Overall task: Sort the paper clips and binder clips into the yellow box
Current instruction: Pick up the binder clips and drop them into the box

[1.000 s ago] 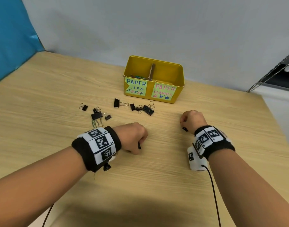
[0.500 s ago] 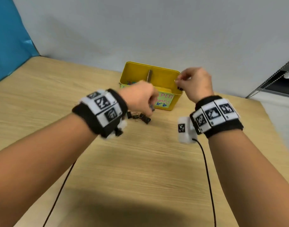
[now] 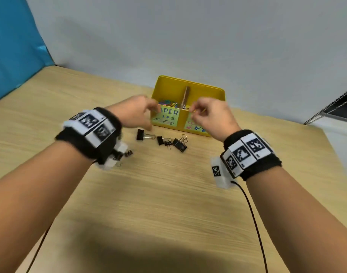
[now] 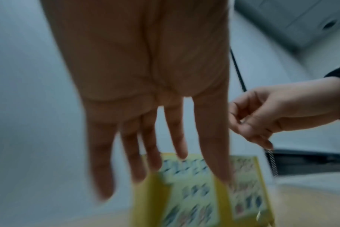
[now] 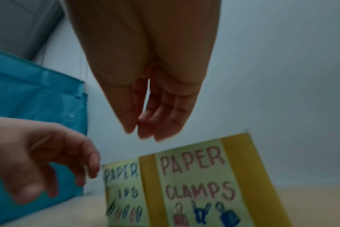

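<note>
Head view: shows both hands raised at the front wall of the yellow box [image 3: 208, 91], which stands at 12 o'clock on the table [image 3: 168, 194]. Puts the left hand [image 3: 133, 113] at the box's 9 o'clock corner and the right hand [image 3: 210, 117] before the 3 o'clock compartment. Shows coloured paper clips [image 3: 167, 103] already in the 9 o'clock compartment, and black binder clips [image 3: 179, 144] loose on the table at the box's 6 o'clock, not yet sorted.

Left wrist: shows the left hand [image 4: 145, 92] with fingers straight and spread, holding nothing, above the blurred box [image 4: 219, 199]. Catches the right hand [image 4: 272, 113] at 3 o'clock, fingers curled toward the thumb.

Right wrist: shows the right hand [image 5: 145, 76] with fingers hanging close together above the box [image 5: 243, 169]; cannot tell whether anything small stays pinched. Catches the left hand [image 5: 39, 153] at 8 o'clock.

Risks, as judged: dropping a clamp short of the rim or across the divider, given hands this blurred and this near the front wall; knocking the box with a wrist.
</note>
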Action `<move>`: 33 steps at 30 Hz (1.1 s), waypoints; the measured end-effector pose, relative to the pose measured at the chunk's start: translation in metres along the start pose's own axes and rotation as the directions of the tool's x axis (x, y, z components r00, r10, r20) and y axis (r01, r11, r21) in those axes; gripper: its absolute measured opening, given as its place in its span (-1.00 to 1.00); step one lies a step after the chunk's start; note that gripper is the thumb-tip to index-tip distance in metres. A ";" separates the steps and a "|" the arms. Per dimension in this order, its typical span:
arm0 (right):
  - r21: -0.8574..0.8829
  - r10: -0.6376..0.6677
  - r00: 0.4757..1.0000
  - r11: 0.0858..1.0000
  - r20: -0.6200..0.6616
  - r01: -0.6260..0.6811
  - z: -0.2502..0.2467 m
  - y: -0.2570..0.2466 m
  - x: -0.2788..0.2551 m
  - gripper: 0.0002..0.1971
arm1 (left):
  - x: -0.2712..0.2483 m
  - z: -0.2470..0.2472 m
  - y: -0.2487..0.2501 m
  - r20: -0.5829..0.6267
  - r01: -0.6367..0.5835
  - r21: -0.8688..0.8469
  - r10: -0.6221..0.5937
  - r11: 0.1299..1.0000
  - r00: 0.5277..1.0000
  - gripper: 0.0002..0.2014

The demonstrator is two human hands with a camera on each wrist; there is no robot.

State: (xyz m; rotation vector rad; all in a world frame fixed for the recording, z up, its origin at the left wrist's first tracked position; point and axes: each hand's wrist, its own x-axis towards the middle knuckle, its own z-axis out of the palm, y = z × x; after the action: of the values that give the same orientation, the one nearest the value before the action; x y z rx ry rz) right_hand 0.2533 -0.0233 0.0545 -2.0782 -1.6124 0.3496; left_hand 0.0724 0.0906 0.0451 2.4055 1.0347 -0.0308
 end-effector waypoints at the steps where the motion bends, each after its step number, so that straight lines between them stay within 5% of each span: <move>1: -0.090 -0.003 0.990 0.996 0.144 0.016 0.010 -0.005 0.000 -0.78 | -0.011 0.003 -0.016 0.081 0.088 0.062 -0.093 0.994 0.992 -0.35; 4: -0.331 0.028 0.921 0.937 0.388 0.111 0.043 -0.016 0.004 -0.53 | -0.037 0.010 -0.052 0.193 0.259 0.175 -0.291 0.950 0.937 -0.12; 9: -0.473 0.111 0.862 0.866 0.495 0.160 0.081 -0.015 0.006 -0.35 | -0.051 0.034 -0.074 0.197 0.310 0.114 -0.328 0.944 0.924 -0.04; 18: -0.298 0.078 0.912 0.953 0.403 0.050 0.088 0.001 -0.005 -0.49 | -0.045 0.055 -0.075 0.083 0.161 -0.051 -0.156 0.986 0.984 -0.85; 29: -0.090 0.094 0.913 0.994 0.397 -0.063 0.078 0.010 -0.022 -0.77 | -0.044 0.054 -0.073 0.090 0.184 -0.255 -0.166 0.949 0.982 -0.84; 33: -0.205 0.096 0.901 0.979 0.423 -0.008 0.084 0.011 -0.027 -0.47 | -0.043 0.057 -0.067 0.151 0.140 -0.128 -0.120 0.982 0.981 -0.75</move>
State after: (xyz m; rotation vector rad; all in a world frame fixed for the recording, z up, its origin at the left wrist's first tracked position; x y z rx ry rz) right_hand 0.2145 -0.0325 -0.0252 -2.3150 -1.9097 0.7415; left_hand 0.0067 0.0737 -0.0248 2.1749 1.0897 -0.1695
